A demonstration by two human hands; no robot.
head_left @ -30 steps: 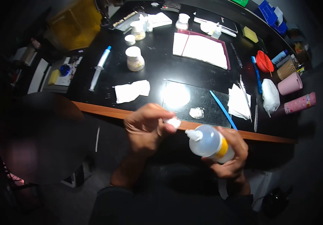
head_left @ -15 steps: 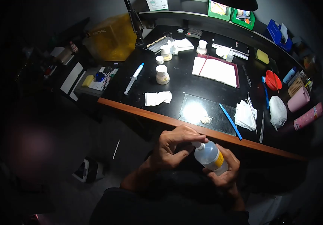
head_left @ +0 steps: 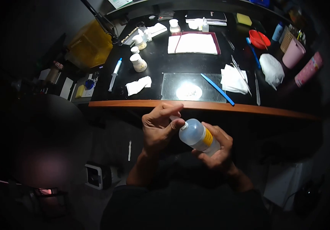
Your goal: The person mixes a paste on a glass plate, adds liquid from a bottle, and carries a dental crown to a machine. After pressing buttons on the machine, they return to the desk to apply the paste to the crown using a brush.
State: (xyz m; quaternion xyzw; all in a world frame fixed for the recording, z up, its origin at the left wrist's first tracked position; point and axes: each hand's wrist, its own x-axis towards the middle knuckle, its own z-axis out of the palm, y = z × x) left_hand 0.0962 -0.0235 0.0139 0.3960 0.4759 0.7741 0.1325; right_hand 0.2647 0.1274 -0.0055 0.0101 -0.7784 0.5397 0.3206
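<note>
A clear plastic bottle (head_left: 191, 132) with a yellow and white label is held tilted just in front of the table's front edge, its neck toward my left hand. My right hand (head_left: 217, 149) is wrapped round the lower part of the bottle. At the neck, the thumb and fingers of my left hand (head_left: 159, 126) close on the white nozzle (head_left: 175, 119), which they partly hide. Beyond the hands, a glass plate (head_left: 168, 82) lies at the table edge under a bright spot of light. A blue stick-like tool (head_left: 217, 89) rests across the plate's right side.
Left on the table are a syringe (head_left: 115, 74), a crumpled white tissue (head_left: 138, 86) and several small jars, one a white-lidded jar (head_left: 138, 63). Behind the plate lies a white pad (head_left: 193, 43). Rightward are tweezers (head_left: 241, 73) on tissues, a red bowl (head_left: 259, 39) and a pink cup (head_left: 294, 53).
The view has shifted, so the table sits higher in it. My left hand's fingers have moved from over the bottle's top to the side of its nozzle. My right hand keeps its hold.
</note>
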